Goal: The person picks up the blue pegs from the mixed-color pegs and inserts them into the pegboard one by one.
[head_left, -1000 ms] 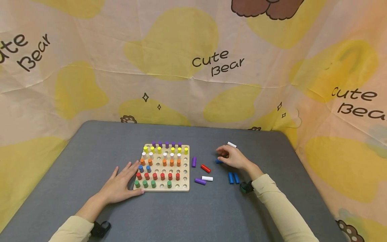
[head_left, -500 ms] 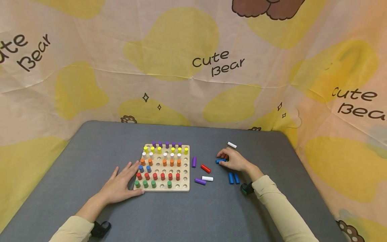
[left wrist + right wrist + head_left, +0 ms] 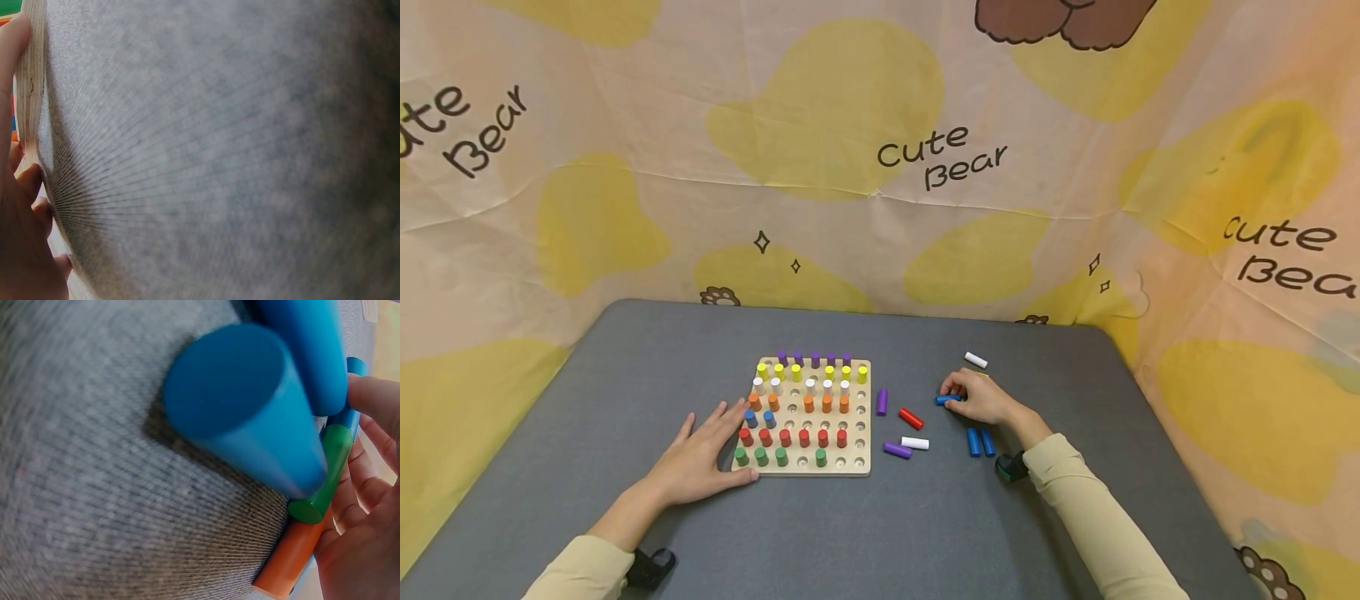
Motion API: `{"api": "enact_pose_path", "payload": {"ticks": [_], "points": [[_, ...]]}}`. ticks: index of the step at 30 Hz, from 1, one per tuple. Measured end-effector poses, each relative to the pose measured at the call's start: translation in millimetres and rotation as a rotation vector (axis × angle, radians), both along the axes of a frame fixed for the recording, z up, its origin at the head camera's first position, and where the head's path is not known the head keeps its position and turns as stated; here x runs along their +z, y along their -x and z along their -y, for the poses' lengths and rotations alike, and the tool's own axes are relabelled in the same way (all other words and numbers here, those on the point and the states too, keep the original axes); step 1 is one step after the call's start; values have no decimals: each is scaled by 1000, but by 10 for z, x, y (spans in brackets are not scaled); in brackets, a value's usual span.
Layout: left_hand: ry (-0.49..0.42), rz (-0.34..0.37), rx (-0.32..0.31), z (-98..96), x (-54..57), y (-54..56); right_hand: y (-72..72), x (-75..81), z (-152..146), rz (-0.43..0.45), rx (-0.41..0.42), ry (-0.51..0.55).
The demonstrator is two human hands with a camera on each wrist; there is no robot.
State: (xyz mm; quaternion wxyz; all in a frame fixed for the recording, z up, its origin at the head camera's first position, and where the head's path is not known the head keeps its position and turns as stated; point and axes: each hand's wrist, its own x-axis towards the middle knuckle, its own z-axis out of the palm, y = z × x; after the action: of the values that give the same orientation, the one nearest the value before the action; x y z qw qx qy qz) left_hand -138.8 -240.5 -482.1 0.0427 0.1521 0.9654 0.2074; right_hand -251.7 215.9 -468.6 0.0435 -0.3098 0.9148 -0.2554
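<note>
My left hand (image 3: 703, 457) rests along the left edge of a wooden pegboard (image 3: 850, 469), fingers straight, thumb at the near corner. In the left wrist view, its fingers touch the board's side (image 3: 30, 81). Rows of purple, yellow, white, orange, blue, red and green pegs stand in the board, with some holes bare. To the right, my right hand (image 3: 985, 396) pinches a blue peg (image 3: 945, 401) lying on the table, between thumb and fingers. The right wrist view shows a green peg (image 3: 334, 465) and an orange peg (image 3: 290, 556) lying beneath this hand, hidden from the head view.
Between board and right hand lie a red peg (image 3: 911, 417), two purple pegs (image 3: 882, 402) and a white peg (image 3: 914, 444). Two blue pegs (image 3: 981, 442) lie near my right wrist. Another white peg (image 3: 976, 360) lies beyond the hand. A patterned cloth (image 3: 820, 250) surrounds the grey table.
My right hand's fingers have come down and closed around the blue peg, which lies in about the same place. The left hand and the board have not moved.
</note>
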Motion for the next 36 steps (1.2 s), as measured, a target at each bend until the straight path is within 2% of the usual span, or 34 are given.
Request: {"api": "enact_pose_path", "payload": {"ticks": [6,16,26,36], "points": [[4,19,2,-5,3,4,2,-2,0,-8,-5,8],[4,-18,-5,-10,14,-21,-7,41,43,-1,-45,18],[5,-4,0,-13,36,-30,-4,212,255,5,-7,23],[3,-1,-3,-24,60,-37,14,250,464,12,14,61]]}}
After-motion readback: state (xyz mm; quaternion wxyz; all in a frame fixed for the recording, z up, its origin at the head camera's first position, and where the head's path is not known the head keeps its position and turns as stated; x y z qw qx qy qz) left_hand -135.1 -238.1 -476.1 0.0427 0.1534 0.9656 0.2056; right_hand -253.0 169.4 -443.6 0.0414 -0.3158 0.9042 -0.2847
